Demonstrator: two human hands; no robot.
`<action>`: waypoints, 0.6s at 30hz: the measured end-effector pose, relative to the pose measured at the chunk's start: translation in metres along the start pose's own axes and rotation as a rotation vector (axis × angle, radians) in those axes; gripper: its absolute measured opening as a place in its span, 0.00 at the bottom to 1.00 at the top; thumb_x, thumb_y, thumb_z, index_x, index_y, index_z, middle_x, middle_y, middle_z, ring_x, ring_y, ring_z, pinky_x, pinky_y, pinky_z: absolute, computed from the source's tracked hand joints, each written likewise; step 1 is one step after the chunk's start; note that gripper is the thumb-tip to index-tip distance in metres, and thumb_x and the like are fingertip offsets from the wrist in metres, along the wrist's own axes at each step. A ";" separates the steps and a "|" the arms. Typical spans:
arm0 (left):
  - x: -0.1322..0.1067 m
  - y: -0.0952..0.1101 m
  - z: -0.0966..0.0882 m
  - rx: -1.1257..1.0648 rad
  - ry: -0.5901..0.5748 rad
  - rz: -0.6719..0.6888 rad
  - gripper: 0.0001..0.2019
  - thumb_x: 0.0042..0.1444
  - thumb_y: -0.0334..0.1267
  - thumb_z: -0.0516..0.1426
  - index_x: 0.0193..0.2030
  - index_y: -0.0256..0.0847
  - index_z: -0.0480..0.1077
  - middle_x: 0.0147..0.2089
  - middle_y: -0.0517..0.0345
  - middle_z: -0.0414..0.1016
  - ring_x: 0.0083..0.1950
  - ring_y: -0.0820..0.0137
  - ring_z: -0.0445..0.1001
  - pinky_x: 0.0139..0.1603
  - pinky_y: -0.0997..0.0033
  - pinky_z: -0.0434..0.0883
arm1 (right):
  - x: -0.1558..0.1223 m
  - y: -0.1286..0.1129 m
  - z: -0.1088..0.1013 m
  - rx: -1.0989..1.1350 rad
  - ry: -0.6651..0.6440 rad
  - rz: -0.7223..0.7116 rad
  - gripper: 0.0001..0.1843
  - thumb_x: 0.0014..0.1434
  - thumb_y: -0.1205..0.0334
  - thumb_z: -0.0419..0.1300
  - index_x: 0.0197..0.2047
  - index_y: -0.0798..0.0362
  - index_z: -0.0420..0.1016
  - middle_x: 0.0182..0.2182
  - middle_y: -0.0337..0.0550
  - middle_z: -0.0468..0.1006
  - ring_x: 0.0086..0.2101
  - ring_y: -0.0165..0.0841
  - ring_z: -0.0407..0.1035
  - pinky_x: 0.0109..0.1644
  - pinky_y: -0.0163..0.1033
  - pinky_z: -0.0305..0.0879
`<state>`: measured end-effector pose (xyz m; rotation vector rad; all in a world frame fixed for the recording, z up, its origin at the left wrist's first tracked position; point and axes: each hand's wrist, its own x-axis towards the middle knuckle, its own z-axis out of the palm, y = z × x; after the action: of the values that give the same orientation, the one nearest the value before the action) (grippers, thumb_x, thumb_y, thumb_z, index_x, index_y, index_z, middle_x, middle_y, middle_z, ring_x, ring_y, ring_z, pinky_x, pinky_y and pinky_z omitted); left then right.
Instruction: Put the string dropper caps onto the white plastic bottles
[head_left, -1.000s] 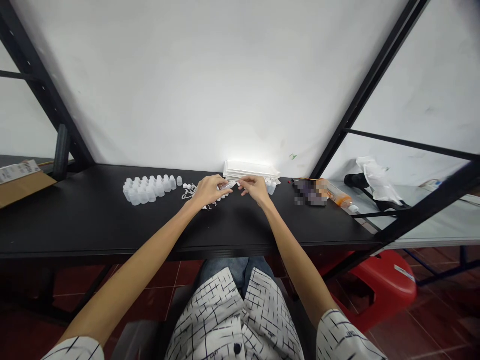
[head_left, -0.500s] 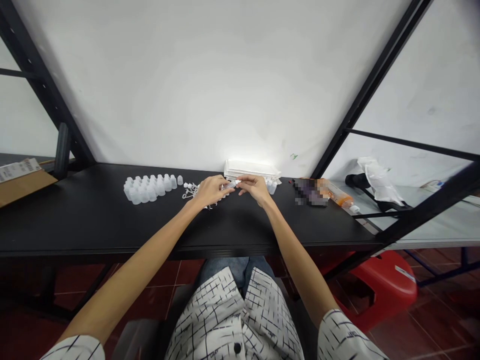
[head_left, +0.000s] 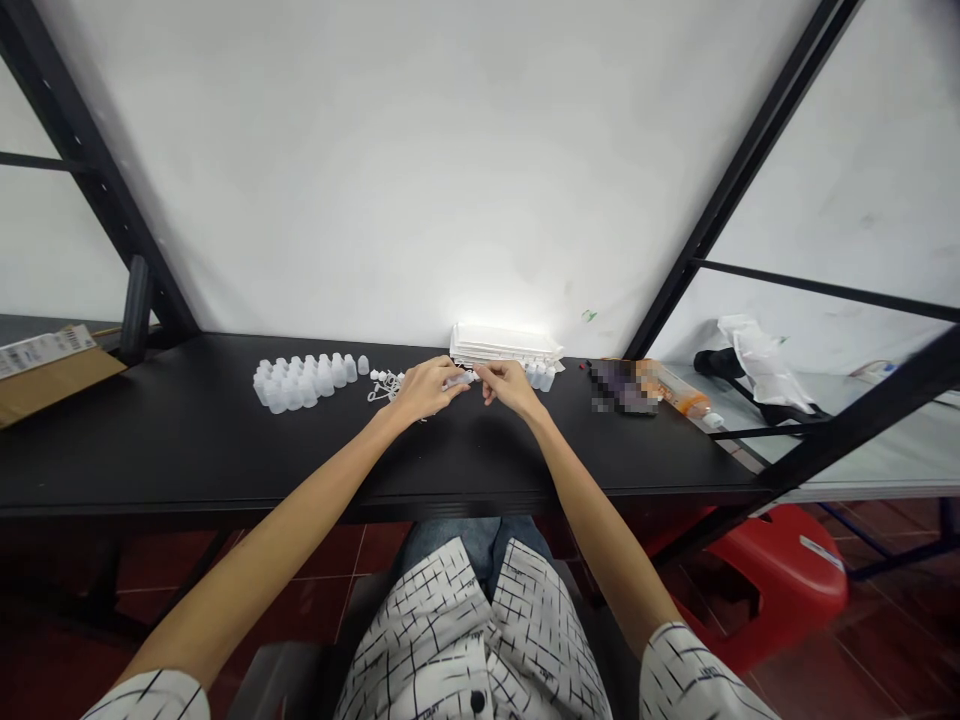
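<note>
A small translucent plastic squeeze bottle (head_left: 458,380) lies tilted between the fingers of my left hand (head_left: 424,389), its top pointing right. My right hand (head_left: 508,384) pinches at the white tip of that bottle, with the other fingers curled under. What exactly the right fingertips grip is partly hidden. Beside and behind my left hand lie loose white caps and looped plastic pieces (head_left: 385,384). Several similar bottles (head_left: 541,376) stand just behind my right hand.
Several rows of translucent bottles (head_left: 304,382) stand on the black table (head_left: 187,440) to the left. A stack of white sheets or packets (head_left: 504,344) lies against the wall. An orange-labelled bottle (head_left: 679,392) lies at the right. A cardboard box (head_left: 60,375) sits far left.
The view has shifted slightly. My right fingers have curled in more closely at the bottle's tip, and the bottle has stayed in my left hand.
</note>
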<state>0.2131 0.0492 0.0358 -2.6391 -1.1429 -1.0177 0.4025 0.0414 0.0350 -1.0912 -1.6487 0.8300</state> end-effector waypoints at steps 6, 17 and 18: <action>-0.001 0.001 0.001 0.016 0.018 0.037 0.11 0.60 0.43 0.56 0.44 0.42 0.77 0.41 0.55 0.76 0.39 0.67 0.73 0.34 0.72 0.64 | -0.003 0.001 0.002 -0.191 -0.003 -0.001 0.32 0.59 0.35 0.51 0.18 0.54 0.63 0.11 0.37 0.66 0.13 0.26 0.64 0.19 0.30 0.61; 0.001 0.003 0.001 -0.010 0.051 -0.010 0.13 0.61 0.45 0.55 0.44 0.42 0.76 0.43 0.54 0.76 0.40 0.67 0.74 0.33 0.72 0.65 | -0.006 -0.007 0.005 -0.142 0.124 -0.136 0.16 0.60 0.47 0.55 0.34 0.52 0.69 0.24 0.36 0.71 0.18 0.24 0.66 0.21 0.29 0.62; 0.001 0.003 0.001 -0.015 0.064 -0.019 0.13 0.61 0.45 0.54 0.44 0.43 0.76 0.43 0.54 0.76 0.41 0.66 0.74 0.34 0.72 0.65 | -0.005 -0.008 0.006 -0.098 0.101 -0.129 0.16 0.58 0.47 0.57 0.34 0.53 0.69 0.24 0.37 0.72 0.19 0.25 0.66 0.19 0.29 0.61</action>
<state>0.2158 0.0483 0.0360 -2.5922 -1.1540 -1.1098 0.3958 0.0333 0.0383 -1.0642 -1.6702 0.6063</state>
